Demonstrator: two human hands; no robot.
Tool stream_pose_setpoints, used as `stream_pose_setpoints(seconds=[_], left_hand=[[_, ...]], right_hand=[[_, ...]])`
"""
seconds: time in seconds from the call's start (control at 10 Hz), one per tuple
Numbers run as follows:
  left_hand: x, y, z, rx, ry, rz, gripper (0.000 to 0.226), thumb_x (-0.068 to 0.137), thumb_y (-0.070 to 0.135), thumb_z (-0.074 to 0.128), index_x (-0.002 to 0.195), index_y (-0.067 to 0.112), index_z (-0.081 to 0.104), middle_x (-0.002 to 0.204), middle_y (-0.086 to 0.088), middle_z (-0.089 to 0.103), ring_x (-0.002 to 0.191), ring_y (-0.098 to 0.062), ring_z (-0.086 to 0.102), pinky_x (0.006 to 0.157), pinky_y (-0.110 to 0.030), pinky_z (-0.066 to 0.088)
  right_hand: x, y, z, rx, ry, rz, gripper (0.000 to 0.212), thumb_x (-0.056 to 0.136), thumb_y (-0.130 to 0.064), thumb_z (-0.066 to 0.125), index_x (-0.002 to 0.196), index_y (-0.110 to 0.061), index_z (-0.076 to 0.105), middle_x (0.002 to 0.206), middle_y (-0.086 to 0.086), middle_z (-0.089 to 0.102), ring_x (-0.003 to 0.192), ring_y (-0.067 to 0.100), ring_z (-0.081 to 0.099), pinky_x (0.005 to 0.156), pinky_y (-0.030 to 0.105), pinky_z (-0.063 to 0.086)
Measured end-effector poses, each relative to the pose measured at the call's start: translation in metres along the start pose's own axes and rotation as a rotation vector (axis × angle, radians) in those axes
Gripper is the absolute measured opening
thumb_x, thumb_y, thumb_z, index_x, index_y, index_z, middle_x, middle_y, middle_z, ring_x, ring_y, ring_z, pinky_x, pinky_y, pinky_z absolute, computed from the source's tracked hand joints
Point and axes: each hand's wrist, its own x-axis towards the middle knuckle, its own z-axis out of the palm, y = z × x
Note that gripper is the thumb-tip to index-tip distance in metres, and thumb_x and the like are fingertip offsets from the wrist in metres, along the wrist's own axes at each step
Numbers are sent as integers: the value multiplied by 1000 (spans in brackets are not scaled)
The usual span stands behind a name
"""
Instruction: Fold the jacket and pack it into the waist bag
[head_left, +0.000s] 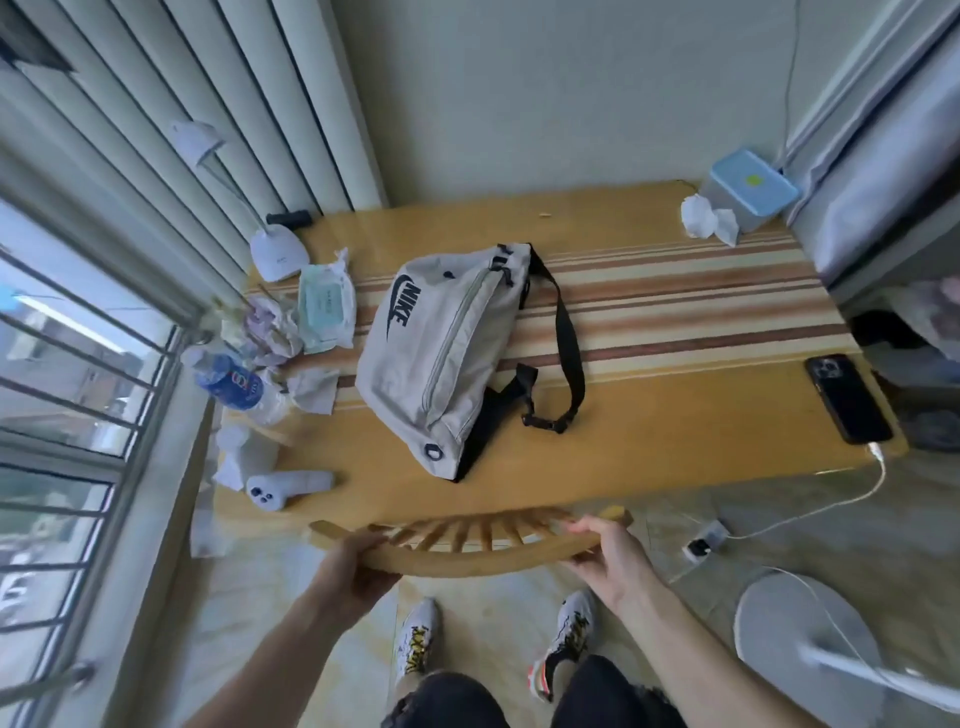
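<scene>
Both hands are gripping the top rail of the wooden chair (467, 551): left hand (358, 566) and right hand (613, 556) curled over its two ends. The waist bag (441, 348) is lying zipped on the surface (675, 415); no jacket is showing. Judgement: move the chair evenly, avoiding the charging cable (810, 509).

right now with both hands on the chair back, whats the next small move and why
Probably pull the wooden chair back from the table. Both the left hand and right hand grip its top rail, it blocks the way to the waist bag, and no jacket is in view.
</scene>
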Motion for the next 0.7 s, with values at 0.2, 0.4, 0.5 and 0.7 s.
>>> stream_pose_setpoints(seconds=[0.2, 0.4, 0.5, 0.7], left_hand=[[-7, -19, 15, 424, 358, 269, 57, 67, 31, 83, 113, 1, 67, 104, -22, 69, 91, -36, 67, 83, -47, 60], [-56, -59, 34, 1375, 653, 797, 83, 94, 47, 60, 161, 18, 21, 170, -22, 4, 157, -36, -1, 126, -46, 14], [-62, -70, 40, 1664, 394, 923, 55, 99, 44, 47, 152, 27, 43, 169, -7, 24, 158, -28, 13, 126, -43, 13], [-68, -78, 48, 1960, 81, 991, 46, 104, 34, 35, 149, 36, 43, 150, 1, 56, 140, -25, 48, 116, -40, 32]], right_hand=[[0, -17, -9, -252, 85, -72, 48, 82, 6, 74, 125, 4, 53, 123, 24, 60, 111, 38, 61, 84, 43, 57], [-25, -17, -29, -1433, 121, -989, 34, 97, -28, 61, 129, -20, 57, 120, 1, 59, 112, 23, 57, 89, 32, 48], [-31, -5, -35, -1882, 1, -1047, 31, 103, -38, 42, 122, -23, 62, 121, -5, 64, 127, 23, 49, 110, 36, 34], [-67, -17, -18, -1466, -50, -1033, 25, 100, -33, 56, 117, -21, 69, 119, -4, 71, 112, 17, 65, 94, 29, 50]])
